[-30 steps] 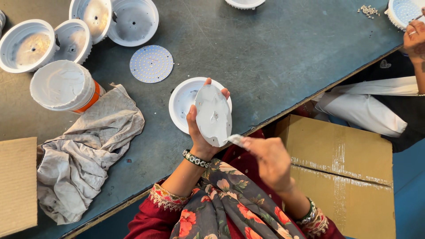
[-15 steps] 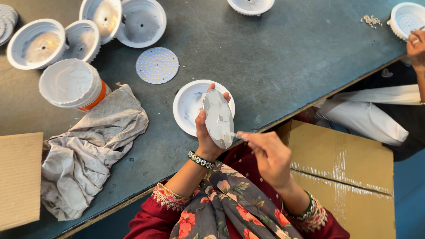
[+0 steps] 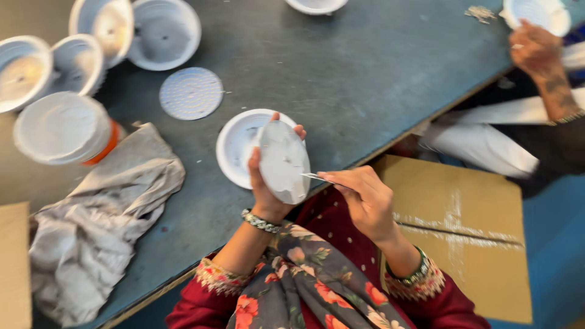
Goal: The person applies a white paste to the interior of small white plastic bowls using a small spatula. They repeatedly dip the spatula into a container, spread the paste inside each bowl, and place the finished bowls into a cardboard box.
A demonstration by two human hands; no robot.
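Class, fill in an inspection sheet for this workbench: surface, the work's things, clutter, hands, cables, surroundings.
Surface: dark grey table, dusty.
Work's things: white oval disc held upright; thin metal tool at its edge; white round housing lying behind it.
Clutter: crumpled grey cloth; perforated white disc; white tub with orange band; more white housings.
Hands: left hand grips the disc; right hand pinches the tool.
Cables: nothing seen.
Surroundings: cardboard box; another person's hand on a housing.

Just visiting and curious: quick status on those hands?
Left hand grips white disc, tilted. Right hand holds thin metal tool at disc's edge. White bowl beneath; nothing blocking.
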